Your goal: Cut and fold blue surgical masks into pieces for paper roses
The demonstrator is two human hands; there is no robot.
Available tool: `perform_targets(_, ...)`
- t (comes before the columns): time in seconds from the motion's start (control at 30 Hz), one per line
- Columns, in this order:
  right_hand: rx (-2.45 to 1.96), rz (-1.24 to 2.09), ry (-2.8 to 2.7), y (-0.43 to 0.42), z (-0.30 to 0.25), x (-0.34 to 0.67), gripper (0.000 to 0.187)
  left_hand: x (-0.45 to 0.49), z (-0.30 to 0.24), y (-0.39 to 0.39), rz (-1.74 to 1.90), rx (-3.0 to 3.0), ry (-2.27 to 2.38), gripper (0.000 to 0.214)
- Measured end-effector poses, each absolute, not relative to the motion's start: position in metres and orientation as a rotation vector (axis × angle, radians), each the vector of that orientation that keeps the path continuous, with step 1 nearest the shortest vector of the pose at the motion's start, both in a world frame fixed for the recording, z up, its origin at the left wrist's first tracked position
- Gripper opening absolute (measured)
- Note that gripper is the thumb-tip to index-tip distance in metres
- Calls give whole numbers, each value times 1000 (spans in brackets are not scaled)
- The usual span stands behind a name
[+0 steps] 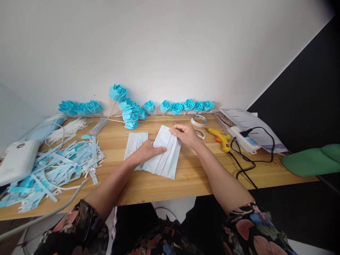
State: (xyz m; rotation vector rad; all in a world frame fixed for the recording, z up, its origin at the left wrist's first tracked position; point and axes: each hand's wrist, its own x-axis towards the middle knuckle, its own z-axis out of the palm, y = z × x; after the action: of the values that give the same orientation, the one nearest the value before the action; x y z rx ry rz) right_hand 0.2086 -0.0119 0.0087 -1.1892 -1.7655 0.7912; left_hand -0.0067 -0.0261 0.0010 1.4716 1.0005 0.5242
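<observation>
A long, light-brown wooden table (196, 177) bears everything, with a tangled heap of pale blue and white fabric strips (63, 159) at its left. Along the wall stand bright blue, many-layered artificial flowers (188, 104), some visibly on thin stems; these look finished, so a good share of the work seems done. Above the table's middle is a whitish-blue, pleated rectangular mask sheet (164, 164), flat and not yet shaped. The left hand (148, 150) grips its left side, thumb across the face, while the right hand (188, 134) pinches its top right corner. Partly behind it, a second pale pleated sheet (132, 141) lies flat, so both appear left to be worked. The yellow plastic glue gun (224, 136) rests to the right, unheld, near a smaller white tape ring (199, 124).
</observation>
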Motion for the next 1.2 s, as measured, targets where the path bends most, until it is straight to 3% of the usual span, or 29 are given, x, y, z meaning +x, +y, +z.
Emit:
perform_targets(0.17, -1210, 706, -1794, -11, 8, 211, 38, -11, 4, -26, 405, 1456, 952, 42)
perform_targets(0.33, -1197, 813, -1742, -11, 7, 209, 37, -10, 2, -21, 546, 1342, 907, 45)
perform_targets(0.47, -1143, 980, -1674, -15, 6, 200, 33, -7, -4, -20, 641, 1273, 894, 45)
perform_targets(0.67, -1060, 1362, -1305, -15, 2, 198, 54, -4, -7, -22, 803, 1107, 907, 46)
perform_targets(0.73, -1060, 1417, -1295, -14, 0, 197, 52, -4, -6, -22, 848, 1045, 890, 49)
perform_targets(1.0, -1108, 1314, -1420, -17, -2, 191, 35, -2, -5, -19, 905, 988, 860, 50)
perform_targets(1.2, -1168, 1170, -1666, -19, -2, 191, 36, 0, -3, -22, 895, 1010, 923, 48)
